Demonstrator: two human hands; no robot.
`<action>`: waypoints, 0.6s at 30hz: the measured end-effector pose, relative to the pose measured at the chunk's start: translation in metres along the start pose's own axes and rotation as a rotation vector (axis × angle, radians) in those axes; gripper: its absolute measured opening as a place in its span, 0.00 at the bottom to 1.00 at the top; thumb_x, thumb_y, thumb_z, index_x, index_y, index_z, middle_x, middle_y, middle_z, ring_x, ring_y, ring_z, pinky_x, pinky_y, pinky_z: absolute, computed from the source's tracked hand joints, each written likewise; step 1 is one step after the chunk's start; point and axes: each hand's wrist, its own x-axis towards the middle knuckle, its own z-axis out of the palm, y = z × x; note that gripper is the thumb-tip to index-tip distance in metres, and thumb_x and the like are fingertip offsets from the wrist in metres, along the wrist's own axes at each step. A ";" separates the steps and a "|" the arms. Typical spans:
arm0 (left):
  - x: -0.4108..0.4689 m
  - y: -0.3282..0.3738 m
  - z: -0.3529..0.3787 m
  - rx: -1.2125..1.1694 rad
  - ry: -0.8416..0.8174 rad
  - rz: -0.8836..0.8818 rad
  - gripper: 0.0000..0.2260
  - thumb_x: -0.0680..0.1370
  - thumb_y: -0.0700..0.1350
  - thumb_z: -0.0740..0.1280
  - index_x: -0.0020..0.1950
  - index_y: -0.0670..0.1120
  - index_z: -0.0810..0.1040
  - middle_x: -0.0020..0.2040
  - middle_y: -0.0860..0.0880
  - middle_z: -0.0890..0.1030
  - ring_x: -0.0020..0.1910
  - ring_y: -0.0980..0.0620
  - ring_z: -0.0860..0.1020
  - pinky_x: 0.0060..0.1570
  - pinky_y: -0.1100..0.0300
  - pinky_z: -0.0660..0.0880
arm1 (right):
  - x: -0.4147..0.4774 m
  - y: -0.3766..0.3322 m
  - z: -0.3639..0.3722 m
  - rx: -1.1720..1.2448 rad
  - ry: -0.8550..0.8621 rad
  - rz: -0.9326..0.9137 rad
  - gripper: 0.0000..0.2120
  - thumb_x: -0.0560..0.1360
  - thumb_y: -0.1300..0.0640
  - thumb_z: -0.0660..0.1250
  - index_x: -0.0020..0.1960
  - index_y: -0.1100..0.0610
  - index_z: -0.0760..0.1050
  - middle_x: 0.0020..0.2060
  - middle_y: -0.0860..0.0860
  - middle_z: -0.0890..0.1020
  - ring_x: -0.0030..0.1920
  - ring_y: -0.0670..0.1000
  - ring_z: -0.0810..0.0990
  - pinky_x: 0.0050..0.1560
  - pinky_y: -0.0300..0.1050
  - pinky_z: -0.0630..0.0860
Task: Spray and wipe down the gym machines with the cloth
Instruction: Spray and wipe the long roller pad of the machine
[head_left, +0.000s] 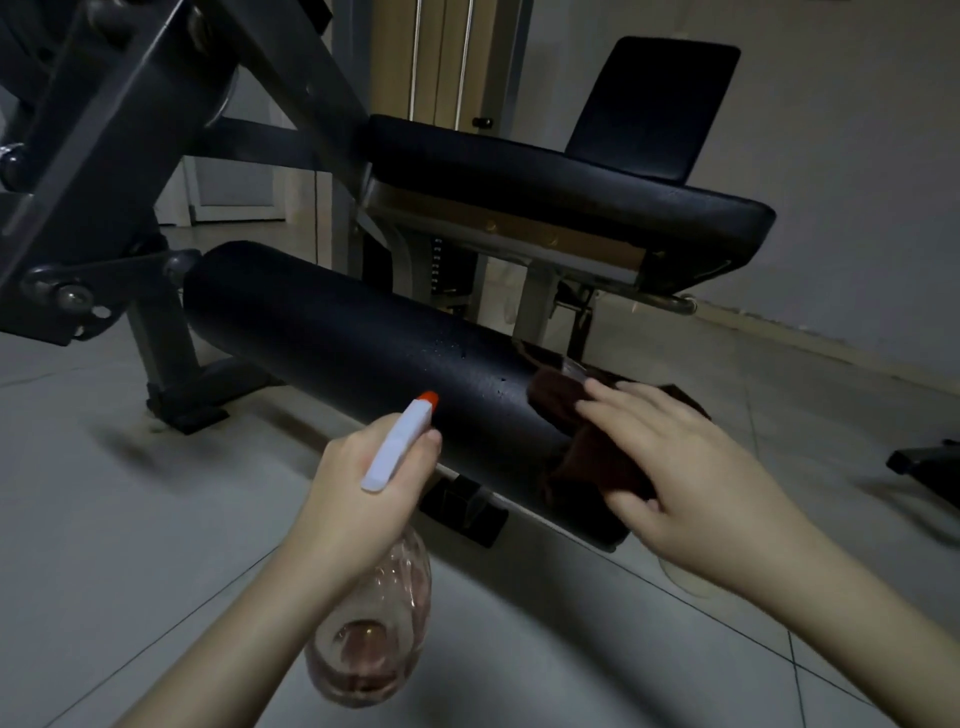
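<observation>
so, cloth (592, 462) at end of roller (337, 332)

I count two hands of my own: my left hand (358, 483) at six o'clock and my right hand (691, 467) at four o'clock. There is one clear plastic spray bottle (374, 639) with a white head and orange nozzle, low at six o'clock. One dark brown cloth (587, 457) is at four o'clock. The black padded pieces number three: one long cylindrical roller pad (337, 343) at centre, one flat seat pad (561, 182) at one o'clock, and one upright rectangular back pad (654, 104) higher at one o'clock. Two thin pale cables (466, 62) are at twelve o'clock.
</observation>
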 end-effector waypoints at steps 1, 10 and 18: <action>0.000 0.000 0.000 -0.006 0.006 0.007 0.23 0.72 0.58 0.60 0.47 0.38 0.78 0.46 0.38 0.81 0.44 0.41 0.79 0.48 0.41 0.75 | -0.005 0.000 0.001 0.006 -0.004 0.005 0.31 0.68 0.45 0.60 0.69 0.53 0.69 0.68 0.50 0.71 0.68 0.55 0.70 0.66 0.49 0.65; 0.004 -0.004 -0.003 -0.008 0.028 0.013 0.23 0.72 0.56 0.60 0.47 0.36 0.78 0.40 0.38 0.80 0.40 0.42 0.78 0.41 0.43 0.74 | 0.068 -0.035 0.020 -0.119 0.050 -0.024 0.23 0.68 0.54 0.66 0.60 0.63 0.75 0.60 0.63 0.77 0.53 0.65 0.79 0.53 0.57 0.76; 0.010 -0.010 -0.008 -0.010 0.043 -0.008 0.25 0.71 0.59 0.59 0.49 0.37 0.78 0.43 0.39 0.82 0.42 0.43 0.80 0.46 0.41 0.76 | 0.139 -0.052 0.020 0.095 0.021 0.024 0.20 0.77 0.44 0.59 0.66 0.51 0.69 0.60 0.49 0.76 0.57 0.53 0.76 0.52 0.47 0.74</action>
